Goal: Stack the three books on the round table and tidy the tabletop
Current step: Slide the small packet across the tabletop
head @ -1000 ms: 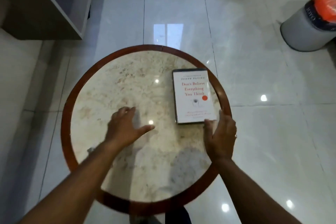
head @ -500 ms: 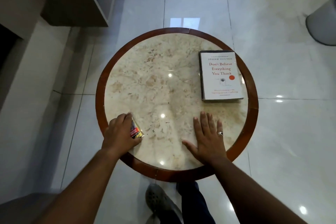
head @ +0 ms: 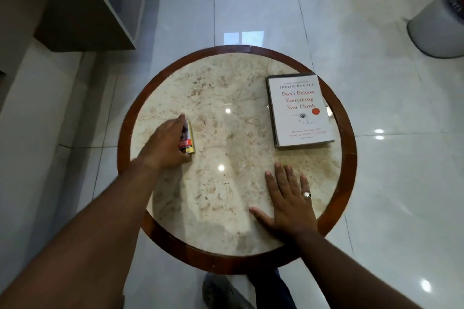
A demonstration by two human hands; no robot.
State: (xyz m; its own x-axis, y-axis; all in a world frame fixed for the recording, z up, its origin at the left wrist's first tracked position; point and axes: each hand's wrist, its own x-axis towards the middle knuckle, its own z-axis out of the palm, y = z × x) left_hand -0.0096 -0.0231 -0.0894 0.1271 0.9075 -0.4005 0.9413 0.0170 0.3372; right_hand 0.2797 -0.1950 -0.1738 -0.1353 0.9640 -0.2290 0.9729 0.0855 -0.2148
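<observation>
A stack of books topped by a white-covered book with red title lettering lies on the right side of the round marble table, which has a dark wooden rim. How many books lie under the white one cannot be told. My left hand grips a small red, white and yellow box on the table's left side; much of the box is hidden under my fingers. My right hand, wearing a ring, rests flat on the marble below the books, fingers spread and holding nothing.
Glossy white floor tiles surround the table. A dark cabinet stands at the upper left. A grey bin with an orange liner sits at the upper right edge. My shoe shows under the table's near edge.
My left hand picked up the small box at the table's near left edge and has moved it farther onto the table. My right hand left the book and now lies flat.
</observation>
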